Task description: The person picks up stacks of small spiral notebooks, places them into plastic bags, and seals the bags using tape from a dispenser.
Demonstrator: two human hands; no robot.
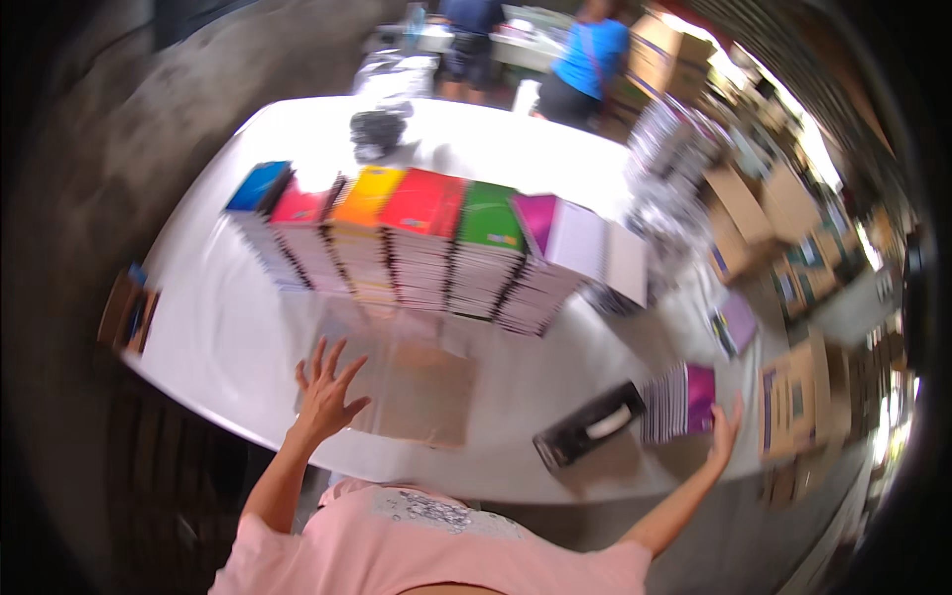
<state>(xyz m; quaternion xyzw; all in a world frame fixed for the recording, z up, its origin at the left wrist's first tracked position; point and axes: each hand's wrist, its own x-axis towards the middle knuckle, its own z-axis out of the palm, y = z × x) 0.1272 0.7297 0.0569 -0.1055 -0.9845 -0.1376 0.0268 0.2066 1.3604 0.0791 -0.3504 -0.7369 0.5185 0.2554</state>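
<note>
My left hand (327, 392) is open, fingers spread, above the white table beside clear plastic sheets or bags (428, 392). Over at the right, my right hand (726, 433) grips the outer edge of a short stack of purple notebooks (700, 397); its thumb is by the cover and its fingers run along the side, slightly blurred. A black oblong object with a pale patch (589, 426) lies left of that stack. Tall stacks of spiral notebooks stand in a row further back: blue (259, 185), pink (302, 203), yellow (369, 194), red (423, 201), green (490, 214) and purple (536, 220).
Pale notebooks or sheets (578, 241) lie on the purple stack, overhanging rightward. Crumpled clear plastic (666, 218) covers the table's right side, near a lone purple notebook (735, 322). Cardboard boxes (790, 399) crowd the right edge. Two people (587, 59) stand at another table behind.
</note>
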